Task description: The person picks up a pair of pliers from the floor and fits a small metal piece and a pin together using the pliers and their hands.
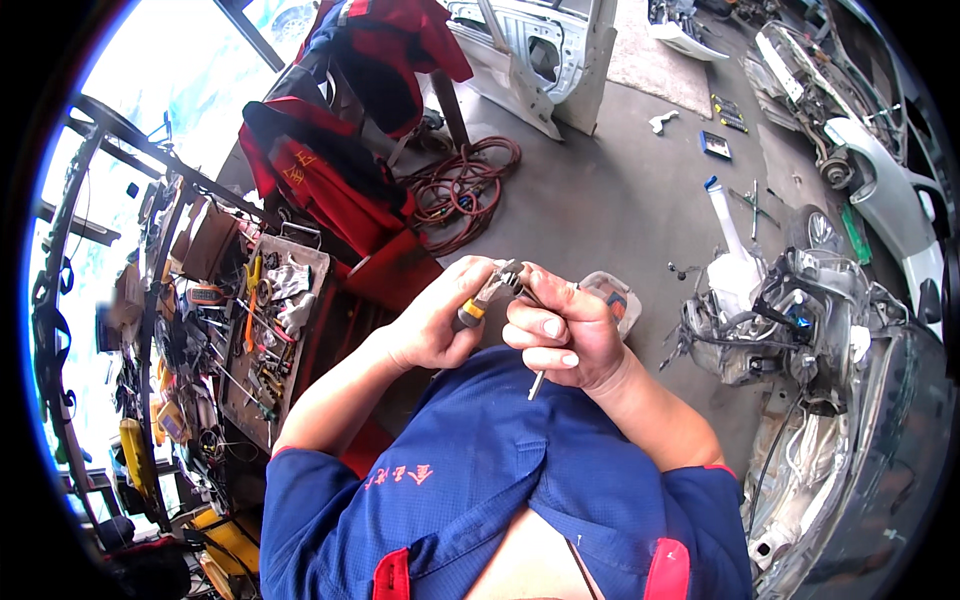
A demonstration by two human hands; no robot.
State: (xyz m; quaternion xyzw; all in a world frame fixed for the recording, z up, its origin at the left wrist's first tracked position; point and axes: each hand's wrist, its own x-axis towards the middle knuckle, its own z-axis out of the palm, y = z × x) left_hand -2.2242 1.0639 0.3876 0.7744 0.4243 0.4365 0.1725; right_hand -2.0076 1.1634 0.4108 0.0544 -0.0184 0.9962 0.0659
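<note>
Held up in front of my chest, my left hand (446,315) is closed on a metal tool with a yellow-and-black grip (470,312). Its metal end meets a small dark part (512,278) at the fingertips of both hands; I cannot make out what that part is. My right hand (570,335) is closed around a thin metal rod (536,388), whose lower end sticks out below the fingers. Thumb and forefinger are beside the small part. Below the hands is my blue shirt with red trim (420,500).
A tool cart (240,390) crowded with tools stands left, beside red-and-navy jackets (340,200). Coiled hoses (470,180) lie on the floor near car doors (560,60). Right are partly dismantled car bodywork (880,180), an engine bay with a white reservoir (735,280) and scattered tools (755,205).
</note>
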